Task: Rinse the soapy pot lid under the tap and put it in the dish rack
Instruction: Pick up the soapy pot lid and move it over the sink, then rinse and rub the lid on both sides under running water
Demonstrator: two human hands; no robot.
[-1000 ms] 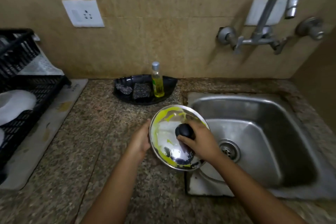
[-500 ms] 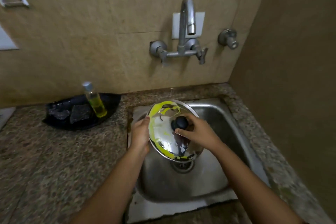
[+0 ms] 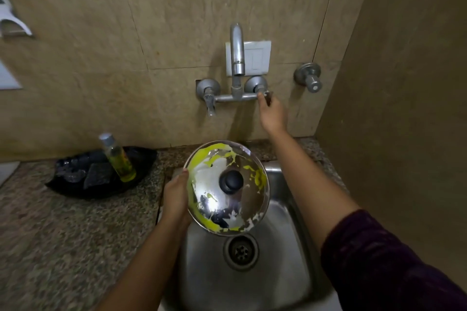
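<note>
Over sink (image 3: 283, 270), steel pot lid (image 3: 228, 188) tilted, yellow soap smeared, below tap (image 3: 237, 58). Left hand (image 3: 177, 197) clamped on lid's left rim; right hand (image 3: 271, 113) closed on tap's right lever (image 3: 266, 96). Likely light, rigid, slippery; black knob (image 3: 231, 181) safest hold.

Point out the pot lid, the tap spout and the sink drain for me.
pot lid (image 3: 228, 181): head view, on its black knob.
tap spout (image 3: 238, 58): head view, on the down-turned pipe.
sink drain (image 3: 241, 251): head view, on the strainer centre.
</note>
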